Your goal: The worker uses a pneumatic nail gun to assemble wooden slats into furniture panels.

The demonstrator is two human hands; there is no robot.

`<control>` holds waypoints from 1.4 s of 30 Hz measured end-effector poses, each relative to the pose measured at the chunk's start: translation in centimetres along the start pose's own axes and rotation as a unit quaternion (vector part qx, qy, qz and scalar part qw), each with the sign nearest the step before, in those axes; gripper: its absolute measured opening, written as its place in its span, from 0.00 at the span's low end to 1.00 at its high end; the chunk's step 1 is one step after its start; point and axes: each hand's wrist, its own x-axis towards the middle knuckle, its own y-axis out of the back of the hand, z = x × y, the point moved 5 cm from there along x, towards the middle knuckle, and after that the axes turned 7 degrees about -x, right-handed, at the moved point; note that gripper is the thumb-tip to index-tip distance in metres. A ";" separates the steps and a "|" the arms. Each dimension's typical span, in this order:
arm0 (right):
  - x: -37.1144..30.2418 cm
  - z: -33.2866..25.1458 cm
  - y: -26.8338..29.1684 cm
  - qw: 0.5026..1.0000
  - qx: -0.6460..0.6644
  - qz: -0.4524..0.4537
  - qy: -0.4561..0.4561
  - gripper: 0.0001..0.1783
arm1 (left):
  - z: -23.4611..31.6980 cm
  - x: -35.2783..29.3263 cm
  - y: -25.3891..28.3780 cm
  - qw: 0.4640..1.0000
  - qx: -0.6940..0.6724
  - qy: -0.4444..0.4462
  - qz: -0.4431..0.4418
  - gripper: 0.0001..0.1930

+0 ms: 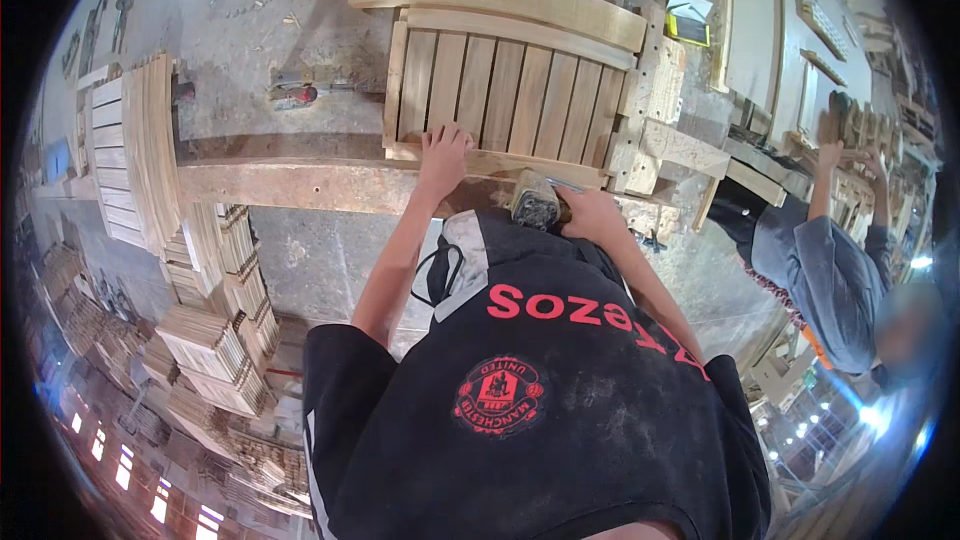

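Note:
A slatted wooden panel (505, 90) with a framed edge and several vertical slats lies in front of me. Over its near rail my left hand (446, 152) is closed, fingers bent onto the slats. Further right, close to my waist, my right hand (592, 212) curls against a dark, boxy thing with a pale rim (535, 202); its kind is unclear, and some of the fingers are hidden. A thin bluish strip shows beside that hand. Along the panel's far side runs a broad, slightly curved wooden board (500, 2).
A long wooden beam (300, 183) stretches left from the panel to another slatted piece (125, 155). Stacked slats (215, 350) stand lower left. A red-and-black tool (297, 95) is on the floor beyond. At right another person (825, 260) works with wooden parts.

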 end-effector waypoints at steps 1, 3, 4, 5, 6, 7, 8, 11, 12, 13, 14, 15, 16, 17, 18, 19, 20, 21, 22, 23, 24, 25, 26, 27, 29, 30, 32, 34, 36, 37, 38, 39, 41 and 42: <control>0.1 -0.1 0.4 1.000 0.010 -0.001 -0.006 0.40 | 0.0 -0.2 -0.4 1.000 0.000 0.002 0.001 0.05; -0.3 -0.1 0.1 1.000 0.020 0.008 -0.003 0.40 | 0.0 -0.9 -0.6 0.997 -0.019 0.058 0.050 0.04; -0.4 -0.1 -0.1 0.999 0.030 0.016 -0.001 0.41 | -0.1 -0.6 -0.8 0.997 -0.017 0.059 0.047 0.04; 0.0 0.3 -0.1 0.999 0.035 0.015 -0.001 0.41 | -0.4 -0.3 -0.5 0.993 -0.043 0.066 0.088 0.04; 0.1 0.2 0.2 1.000 0.023 0.005 -0.017 0.40 | -0.4 -0.7 -0.1 0.987 -0.070 0.074 0.126 0.04; 0.2 0.2 0.5 0.999 0.011 -0.003 -0.034 0.40 | -0.2 -0.6 0.0 0.988 -0.069 0.075 0.118 0.04; 0.1 -0.1 0.8 0.999 0.018 -0.007 -0.036 0.40 | -0.1 -0.5 0.2 0.984 -0.092 0.075 0.130 0.03; -0.3 -0.6 1.6 0.999 0.021 -0.014 -0.042 0.39 | -0.1 -0.9 0.3 0.981 -0.107 0.084 0.140 0.04; -0.3 -0.5 1.5 0.999 0.022 -0.013 -0.043 0.39 | 0.1 -0.9 0.2 0.981 -0.100 0.090 0.138 0.04; -0.4 -0.3 1.3 0.999 0.025 -0.017 -0.042 0.39 | 0.1 -0.8 0.2 0.981 -0.100 0.087 0.138 0.04; -0.3 -0.1 1.1 0.999 0.029 -0.021 -0.041 0.39 | 0.1 -0.7 0.3 0.984 -0.101 0.076 0.127 0.04; -0.4 -0.2 1.2 0.998 0.030 -0.020 -0.042 0.39 | 0.0 -0.8 0.5 0.986 -0.101 0.066 0.116 0.05; -0.4 -0.3 1.3 0.999 0.023 -0.027 -0.040 0.36 | -0.1 -0.8 0.5 0.986 -0.101 0.065 0.115 0.05; -0.4 -0.4 1.4 0.999 0.016 -0.034 -0.039 0.33 | -0.1 -0.6 0.4 0.989 -0.091 0.051 0.102 0.05; -0.5 -0.4 1.3 0.998 0.017 -0.034 -0.042 0.33 | 0.2 -0.5 0.5 0.992 -0.084 0.037 0.088 0.05; -0.6 -0.4 1.4 0.999 0.016 -0.021 -0.036 0.33 | 0.2 -0.3 0.8 0.992 -0.087 0.035 0.087 0.05; -0.7 -0.5 1.4 0.999 0.015 -0.008 -0.031 0.33 | 0.2 0.0 0.9 0.995 -0.086 0.018 0.057 0.06; -0.9 -0.5 1.0 0.999 0.011 -0.008 -0.038 0.33 | 0.4 0.3 0.7 0.996 -0.088 0.000 0.027 0.06; -0.8 -0.3 0.7 0.999 0.012 -0.003 -0.031 0.34 | -0.1 0.3 0.7 0.995 -0.096 -0.002 0.033 0.06; -0.7 -0.2 0.5 1.000 0.012 0.003 -0.025 0.35 | -0.4 0.0 0.7 0.998 0.003 -0.057 -0.012 0.06; -0.8 0.1 0.6 1.000 0.000 -0.001 -0.027 0.35 | -0.3 -0.4 0.0 0.988 0.101 -0.107 -0.054 0.07; -0.9 -0.1 0.9 1.000 0.002 0.013 -0.021 0.34 | -0.1 -0.2 0.2 0.989 0.092 -0.105 -0.047 0.07; -1.2 0.4 1.1 1.000 0.004 0.027 -0.013 0.33 | -0.2 0.1 0.2 0.992 0.065 -0.086 -0.060 0.06; -1.0 0.4 1.2 0.999 0.002 0.051 -0.007 0.31 | -0.7 0.3 0.7 0.994 0.045 -0.068 -0.078 0.06; -1.9 1.5 0.9 0.998 -0.007 0.049 -0.038 0.31 | -0.2 0.8 0.5 0.991 0.043 -0.074 -0.106 0.07; -2.0 1.7 1.4 0.997 -0.013 0.047 -0.067 0.31 | 0.0 0.9 0.5 0.987 0.045 -0.078 -0.135 0.08; -2.0 1.6 2.4 0.998 -0.020 0.039 -0.051 0.29 | 0.0 0.7 1.4 0.988 0.051 -0.075 -0.127 0.08; -2.4 2.0 2.6 0.998 -0.029 0.030 -0.045 0.28 | 0.8 0.9 1.7 0.989 0.049 -0.077 -0.120 0.08; -2.4 2.5 2.1 0.997 -0.044 0.048 -0.037 0.28 | 0.6 1.1 1.7 0.990 0.038 -0.014 -0.138 0.08; -2.4 2.9 1.8 0.997 -0.044 0.047 -0.036 0.28 | 0.7 1.1 1.5 0.990 0.038 -0.013 -0.137 0.08; -2.4 3.2 1.5 0.997 -0.046 0.047 -0.038 0.28 | 0.8 1.0 1.4 0.992 0.016 0.001 -0.127 0.09; -2.2 3.2 1.6 0.997 -0.047 0.047 -0.037 0.29 | 0.5 0.8 1.3 0.993 -0.004 0.016 -0.115 0.09; -2.0 3.1 1.8 0.997 -0.047 0.049 -0.031 0.29 | 0.2 0.7 1.2 0.997 -0.007 0.019 -0.077 0.09; -2.0 3.1 1.9 0.997 -0.047 0.052 -0.030 0.29 | 0.3 0.6 1.3 0.999 -0.013 0.016 -0.041 0.09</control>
